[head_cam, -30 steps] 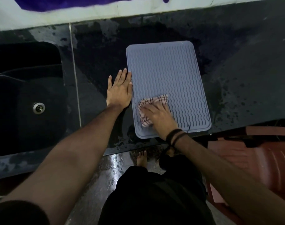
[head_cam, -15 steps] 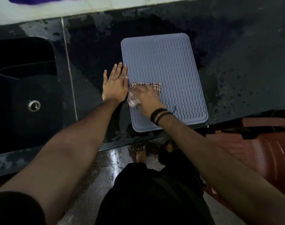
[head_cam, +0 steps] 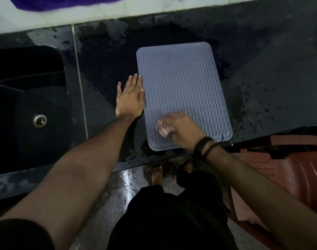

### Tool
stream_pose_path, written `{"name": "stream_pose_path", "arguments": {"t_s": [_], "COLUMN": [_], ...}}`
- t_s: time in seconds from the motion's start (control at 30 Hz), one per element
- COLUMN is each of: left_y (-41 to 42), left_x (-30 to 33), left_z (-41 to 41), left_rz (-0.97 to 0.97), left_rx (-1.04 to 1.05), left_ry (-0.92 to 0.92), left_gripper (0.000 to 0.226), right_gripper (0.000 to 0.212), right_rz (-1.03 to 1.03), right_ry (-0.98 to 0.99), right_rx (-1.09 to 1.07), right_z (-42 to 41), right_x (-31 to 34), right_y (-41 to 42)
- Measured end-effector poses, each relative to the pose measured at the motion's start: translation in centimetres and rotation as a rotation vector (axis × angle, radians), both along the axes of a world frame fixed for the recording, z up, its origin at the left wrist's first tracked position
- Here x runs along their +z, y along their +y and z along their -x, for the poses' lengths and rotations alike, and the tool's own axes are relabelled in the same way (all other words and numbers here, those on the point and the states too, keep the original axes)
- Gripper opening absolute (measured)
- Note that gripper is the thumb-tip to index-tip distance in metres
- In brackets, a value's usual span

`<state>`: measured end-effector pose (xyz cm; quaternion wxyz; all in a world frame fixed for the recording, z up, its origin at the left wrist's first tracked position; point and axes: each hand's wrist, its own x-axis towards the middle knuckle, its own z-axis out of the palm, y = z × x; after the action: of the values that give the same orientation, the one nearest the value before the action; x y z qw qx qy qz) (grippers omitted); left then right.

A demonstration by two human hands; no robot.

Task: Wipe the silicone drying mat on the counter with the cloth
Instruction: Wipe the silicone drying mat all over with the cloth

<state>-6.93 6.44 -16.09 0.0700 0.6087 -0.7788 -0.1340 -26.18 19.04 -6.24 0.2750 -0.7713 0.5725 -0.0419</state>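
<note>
A grey silicone drying mat with wavy ridges lies flat on the dark, wet counter. My left hand rests flat on the counter against the mat's left edge, fingers together, thumb touching the mat. My right hand presses a bunched pink checked cloth onto the mat's near left part. That hand and the cloth are blurred with motion, and the hand covers most of the cloth.
A black sink with a metal drain sits to the left. White wall tiles run behind the counter. A reddish plastic chair stands at the lower right, by my bare feet on the wet floor.
My right hand has slid the cloth from beside my left hand down toward the mat's near edge and a little right. My left hand has stayed at the mat's left edge.
</note>
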Motion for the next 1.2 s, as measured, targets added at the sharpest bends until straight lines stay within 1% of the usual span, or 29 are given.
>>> {"name": "stream_pose_path", "arguments": {"t_s": [0.07, 0.13, 0.2, 0.27, 0.33, 0.43, 0.57, 0.67, 0.7, 0.77, 0.8, 0.87, 0.93, 1.0, 1.1, 1.13, 1.2], "left_y": [0.2, 0.2, 0.0, -0.1, 0.0, 0.0, 0.0, 0.2, 0.2, 0.1, 0.0, -0.1, -0.2, -0.2, -0.1, 0.0, 0.0], "left_x": [0.0, 0.0, 0.1, -0.1, -0.2, -0.4, -0.3, -0.2, -0.2, -0.2, -0.3, -0.4, -0.5, -0.6, -0.8, -0.9, -0.9], "left_z": [-0.1, -0.2, -0.1, 0.0, -0.1, -0.2, -0.1, -0.1, -0.1, -0.2, -0.2, -0.2, -0.1, -0.1, 0.0, -0.1, -0.1], "left_rz": [0.004, 0.006, 0.011, 0.015, 0.022, 0.033, 0.022, 0.015, 0.015, 0.014, 0.008, 0.003, 0.008, 0.018, 0.041, 0.043, 0.041], "left_rx": [-0.003, -0.005, 0.001, 0.001, 0.001, -0.005, 0.014, 0.009, 0.004, -0.005, -0.006, -0.002, -0.001, 0.007, 0.018, 0.020, 0.020], "left_ry": [0.009, 0.019, 0.007, -0.008, -0.025, -0.035, -0.011, 0.014, 0.024, 0.035, 0.033, 0.020, 0.010, 0.009, -0.003, -0.006, -0.018], "left_gripper": [0.056, 0.056, 0.055, 0.054, 0.054, 0.054, 0.053, 0.053, 0.053, 0.055, 0.055, 0.056, 0.056, 0.055, 0.054, 0.054, 0.055], "right_gripper": [0.047, 0.048, 0.052, 0.052, 0.055, 0.062, 0.065, 0.066, 0.064, 0.055, 0.052, 0.052, 0.055, 0.057, 0.057, 0.057, 0.058], "right_rz": [0.121, 0.232, 0.260, 0.208, 0.142, 0.170, 0.163, 0.082, 0.045, 0.051, 0.097, 0.235, 0.315, 0.292, 0.156, 0.146, 0.166], "right_ry": [-0.006, 0.031, 0.100, 0.157, 0.214, 0.272, 0.292, 0.270, 0.226, 0.103, 0.066, 0.063, 0.086, 0.138, 0.267, 0.286, 0.255], "right_rx": [-0.103, -0.167, -0.194, -0.174, -0.113, -0.060, 0.067, 0.161, 0.158, 0.060, -0.011, -0.120, -0.167, -0.156, -0.062, -0.042, -0.035], "right_z": [0.1, -0.3, -1.1, -2.2, -3.2, -3.2, -1.5, 0.0, 0.3, 0.8, 0.7, 0.2, -0.9, -2.3, -3.8, -3.8, -3.2], "right_x": [0.6, 0.7, 0.3, -0.8, -2.6, -4.5, -4.4, -3.2, -2.6, -1.4, -0.8, 0.1, 0.4, 0.0, -2.4, -3.2, -4.1], "right_y": [-3.9, -8.4, -12.1, -13.9, -13.3, -10.5, -6.5, -4.8, -5.2, -7.1, -8.5, -11.9, -15.5, -17.8, -17.6, -16.8, -15.3]}}
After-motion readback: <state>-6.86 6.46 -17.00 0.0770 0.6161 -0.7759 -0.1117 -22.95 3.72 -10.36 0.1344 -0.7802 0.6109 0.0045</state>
